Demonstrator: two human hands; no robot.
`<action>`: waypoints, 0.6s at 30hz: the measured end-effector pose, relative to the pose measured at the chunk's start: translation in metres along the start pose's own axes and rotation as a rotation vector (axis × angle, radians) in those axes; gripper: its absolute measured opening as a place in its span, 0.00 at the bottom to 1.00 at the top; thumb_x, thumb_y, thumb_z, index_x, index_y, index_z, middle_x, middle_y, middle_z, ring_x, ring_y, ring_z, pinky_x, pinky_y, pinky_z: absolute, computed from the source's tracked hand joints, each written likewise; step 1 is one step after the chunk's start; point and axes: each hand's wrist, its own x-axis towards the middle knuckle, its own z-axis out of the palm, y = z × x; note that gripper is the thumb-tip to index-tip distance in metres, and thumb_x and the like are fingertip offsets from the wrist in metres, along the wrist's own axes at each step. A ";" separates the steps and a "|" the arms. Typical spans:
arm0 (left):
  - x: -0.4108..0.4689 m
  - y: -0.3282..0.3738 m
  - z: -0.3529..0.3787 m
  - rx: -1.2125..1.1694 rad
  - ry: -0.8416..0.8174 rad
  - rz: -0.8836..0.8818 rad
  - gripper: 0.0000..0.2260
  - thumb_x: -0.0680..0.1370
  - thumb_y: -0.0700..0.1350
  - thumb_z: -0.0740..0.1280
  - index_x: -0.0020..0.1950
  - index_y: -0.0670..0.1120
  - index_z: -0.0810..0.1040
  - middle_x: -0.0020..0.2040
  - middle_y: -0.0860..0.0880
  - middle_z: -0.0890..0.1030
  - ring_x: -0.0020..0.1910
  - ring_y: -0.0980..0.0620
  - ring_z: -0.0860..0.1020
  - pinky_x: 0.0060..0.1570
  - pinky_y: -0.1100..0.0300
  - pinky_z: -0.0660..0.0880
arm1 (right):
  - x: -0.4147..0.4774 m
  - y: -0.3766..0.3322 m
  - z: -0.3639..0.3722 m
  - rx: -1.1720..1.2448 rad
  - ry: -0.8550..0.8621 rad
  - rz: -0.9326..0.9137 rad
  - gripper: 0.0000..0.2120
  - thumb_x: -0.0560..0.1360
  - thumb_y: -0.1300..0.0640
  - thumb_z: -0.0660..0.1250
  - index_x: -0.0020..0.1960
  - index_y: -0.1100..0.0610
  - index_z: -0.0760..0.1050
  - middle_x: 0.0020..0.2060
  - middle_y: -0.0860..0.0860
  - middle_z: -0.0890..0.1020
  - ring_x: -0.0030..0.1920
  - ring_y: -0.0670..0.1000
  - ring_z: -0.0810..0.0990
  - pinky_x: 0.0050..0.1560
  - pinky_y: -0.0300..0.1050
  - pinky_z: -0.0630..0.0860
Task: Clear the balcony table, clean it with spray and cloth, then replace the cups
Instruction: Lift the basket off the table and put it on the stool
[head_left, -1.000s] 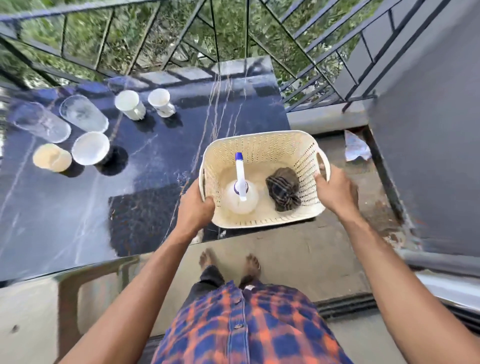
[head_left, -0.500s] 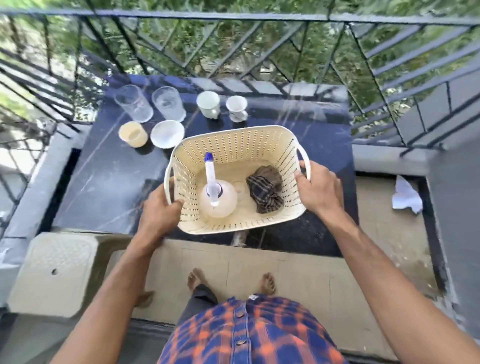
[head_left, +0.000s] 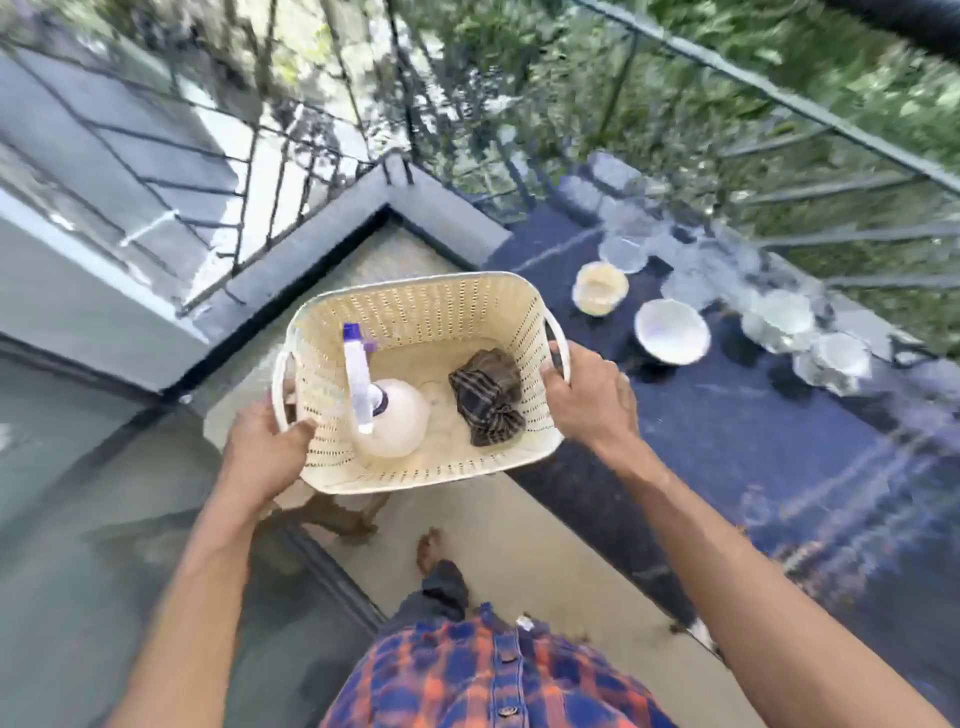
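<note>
The left hand (head_left: 265, 447) grips the basket's (head_left: 415, 312) left side, thumb curled over the rim. The spray (head_left: 384, 415) and cloth (head_left: 485, 397) sit inside, and the right hand's (head_left: 587, 400) fingers wrap the right handle. The basket is held beside the table's (head_left: 753, 441) edge with the cups (head_left: 670, 330) along its far edge, so clearing looks barely begun; next, the basket probably needs setting down to free both hands.

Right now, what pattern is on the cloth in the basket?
The cloth is a dark brown-and-black plaid, bunched up beside the spray bottle; seen in the head view.

Cream perforated basket (head_left: 415, 312), white spray bottle (head_left: 392, 423) — purple cap, dark plaid cloth (head_left: 485, 397), dark-blue veined table (head_left: 753, 441).
</note>
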 end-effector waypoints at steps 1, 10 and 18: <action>0.012 -0.014 -0.014 -0.044 0.027 -0.036 0.18 0.73 0.40 0.70 0.62 0.51 0.80 0.52 0.47 0.86 0.53 0.43 0.83 0.58 0.42 0.79 | 0.012 -0.022 0.015 -0.014 -0.032 -0.035 0.16 0.79 0.43 0.55 0.58 0.48 0.76 0.53 0.56 0.84 0.54 0.65 0.80 0.53 0.56 0.76; 0.068 -0.112 -0.092 -0.234 0.337 -0.302 0.18 0.73 0.38 0.65 0.61 0.51 0.80 0.52 0.49 0.85 0.51 0.44 0.83 0.56 0.46 0.80 | 0.082 -0.192 0.137 -0.079 -0.296 -0.258 0.16 0.83 0.48 0.59 0.63 0.55 0.77 0.57 0.58 0.83 0.59 0.63 0.79 0.54 0.52 0.73; 0.131 -0.180 -0.061 -0.291 0.385 -0.527 0.22 0.76 0.31 0.63 0.65 0.50 0.79 0.53 0.51 0.83 0.53 0.47 0.81 0.51 0.58 0.74 | 0.151 -0.230 0.248 -0.152 -0.468 -0.372 0.13 0.81 0.52 0.62 0.62 0.53 0.80 0.49 0.56 0.85 0.50 0.60 0.82 0.49 0.51 0.79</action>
